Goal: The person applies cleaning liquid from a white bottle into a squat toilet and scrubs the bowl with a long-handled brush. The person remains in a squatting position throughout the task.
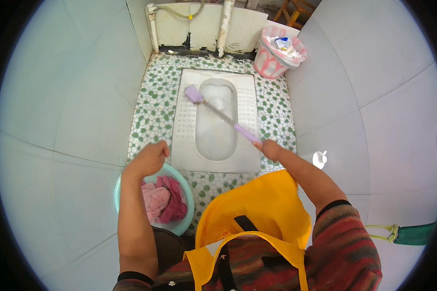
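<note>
My right hand (269, 150) grips the lilac handle of a toilet brush (220, 114), whose shaft crosses over the basin of a white squat toilet (216, 145). The lilac brush head (194, 94) is at the upper left part of the toilet's ribbed footrest, beside the basin. My left hand (152, 157) is held with curled fingers above the rim of a light turquoise plastic basin (189, 189); nothing shows in it. Pink and dark pink cloths (172, 203) lie in that basin.
A pink and white lined waste bin (273, 62) with crumpled waste stands at the back right. Pale wall panels rise on both sides. A white pipe (224, 29) runs up the back wall. A small white hook or holder (319, 159) is on the right wall.
</note>
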`<state>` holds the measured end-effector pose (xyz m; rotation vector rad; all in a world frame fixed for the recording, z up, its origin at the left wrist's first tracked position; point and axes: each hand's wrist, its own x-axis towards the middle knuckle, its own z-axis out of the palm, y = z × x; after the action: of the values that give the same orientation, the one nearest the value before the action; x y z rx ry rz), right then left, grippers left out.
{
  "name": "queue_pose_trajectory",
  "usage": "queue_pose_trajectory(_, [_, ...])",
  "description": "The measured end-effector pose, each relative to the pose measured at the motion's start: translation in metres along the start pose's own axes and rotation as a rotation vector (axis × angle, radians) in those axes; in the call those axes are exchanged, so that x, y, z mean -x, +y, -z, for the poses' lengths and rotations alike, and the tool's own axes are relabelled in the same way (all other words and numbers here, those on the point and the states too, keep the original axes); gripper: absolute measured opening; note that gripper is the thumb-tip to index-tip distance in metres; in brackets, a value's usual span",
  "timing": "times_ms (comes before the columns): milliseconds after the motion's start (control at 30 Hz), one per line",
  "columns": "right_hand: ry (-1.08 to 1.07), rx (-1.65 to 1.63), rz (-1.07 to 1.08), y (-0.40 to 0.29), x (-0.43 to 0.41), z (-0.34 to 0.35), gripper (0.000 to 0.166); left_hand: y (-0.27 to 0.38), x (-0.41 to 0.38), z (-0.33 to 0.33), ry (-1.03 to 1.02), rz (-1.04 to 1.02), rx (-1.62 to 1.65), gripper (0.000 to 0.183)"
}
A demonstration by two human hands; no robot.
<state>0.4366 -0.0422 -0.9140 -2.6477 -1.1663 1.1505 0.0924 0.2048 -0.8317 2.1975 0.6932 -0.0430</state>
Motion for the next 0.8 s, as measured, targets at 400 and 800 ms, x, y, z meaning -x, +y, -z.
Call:
queue_pose_trajectory(400, [0.017,-0.129,-0.043,-0.017,-0.038,-0.006,0.074,-0.009,-0.010,-0.003,-0.063,0.134,-0.054,0.013])
queue_pose_trajectory(800, [0.144,-0.333,-0.198,-0.055,-0.084,0.007,0.070,-0.011,-0.019,-0.015,-0.176,0.124,-0.138,0.014])
